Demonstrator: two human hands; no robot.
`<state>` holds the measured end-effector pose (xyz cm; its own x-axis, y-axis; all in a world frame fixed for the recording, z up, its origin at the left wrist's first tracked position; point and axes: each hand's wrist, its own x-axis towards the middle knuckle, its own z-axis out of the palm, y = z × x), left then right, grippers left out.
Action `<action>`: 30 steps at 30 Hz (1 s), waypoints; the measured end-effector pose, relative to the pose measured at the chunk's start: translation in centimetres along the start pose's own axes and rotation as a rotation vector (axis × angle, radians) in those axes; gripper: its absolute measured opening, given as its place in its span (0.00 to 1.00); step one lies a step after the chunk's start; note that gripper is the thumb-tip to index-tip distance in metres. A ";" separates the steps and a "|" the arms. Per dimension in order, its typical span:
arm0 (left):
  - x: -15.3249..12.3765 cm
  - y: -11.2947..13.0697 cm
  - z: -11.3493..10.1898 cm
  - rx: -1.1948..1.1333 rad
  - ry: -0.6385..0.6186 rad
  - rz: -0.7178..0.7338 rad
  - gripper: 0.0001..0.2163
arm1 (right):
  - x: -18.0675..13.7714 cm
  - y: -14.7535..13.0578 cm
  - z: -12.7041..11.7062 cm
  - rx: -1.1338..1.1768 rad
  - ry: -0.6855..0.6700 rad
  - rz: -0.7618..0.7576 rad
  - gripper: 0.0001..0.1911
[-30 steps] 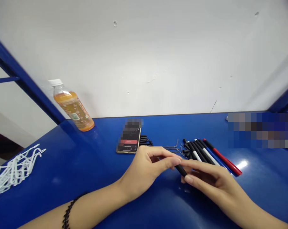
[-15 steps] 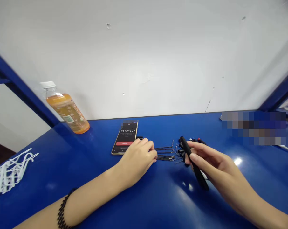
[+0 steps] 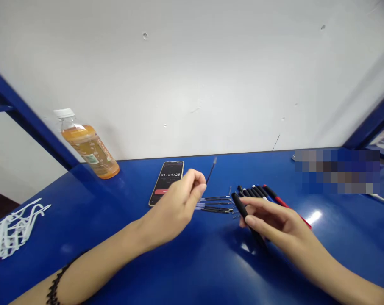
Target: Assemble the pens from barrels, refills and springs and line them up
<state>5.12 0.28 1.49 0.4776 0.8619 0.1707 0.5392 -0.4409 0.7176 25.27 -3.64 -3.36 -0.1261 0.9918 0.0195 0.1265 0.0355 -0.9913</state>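
Note:
My left hand (image 3: 176,203) is raised a little above the blue table (image 3: 115,237) and pinches a thin pen refill (image 3: 210,170) that points up and to the right. My right hand (image 3: 271,220) is closed around a black pen barrel (image 3: 239,205), held low over the table. Between the hands lie several loose refills (image 3: 215,203) and small springs. Just behind my right hand lies a row of pens (image 3: 258,192), black ones and a red one (image 3: 279,201).
A phone (image 3: 166,181) with a running timer lies behind my left hand. An orange drink bottle (image 3: 87,146) stands at the back left by the white wall. White plastic pieces (image 3: 10,231) lie at the left edge. A blurred patch sits at the back right.
My left hand let go of the pen barrel, reached to the refills by the phone and lifted one. My right hand kept the black barrel and shifted it slightly.

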 end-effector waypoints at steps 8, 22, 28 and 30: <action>-0.6 1.1 1.4 -0.522 0.147 0.067 0.05 | -0.5 0.3 0.5 -0.095 -0.133 0.001 0.17; -0.8 0.0 3.7 -0.601 -0.104 -0.137 0.07 | -0.1 0.5 0.9 0.027 -0.155 -0.054 0.08; -0.8 0.3 3.2 -0.712 -0.091 -0.158 0.06 | 0.7 -0.5 0.3 -0.282 -0.182 -0.274 0.05; -0.8 0.5 2.5 -0.665 -0.065 -0.130 0.05 | 2.1 -1.1 -0.9 -0.527 -0.114 -0.383 0.06</action>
<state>6.76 -1.21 0.00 0.4894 0.8716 0.0286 0.0642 -0.0687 0.9956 25.79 -1.43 -2.14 -0.3580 0.8787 0.3158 0.5124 0.4676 -0.7202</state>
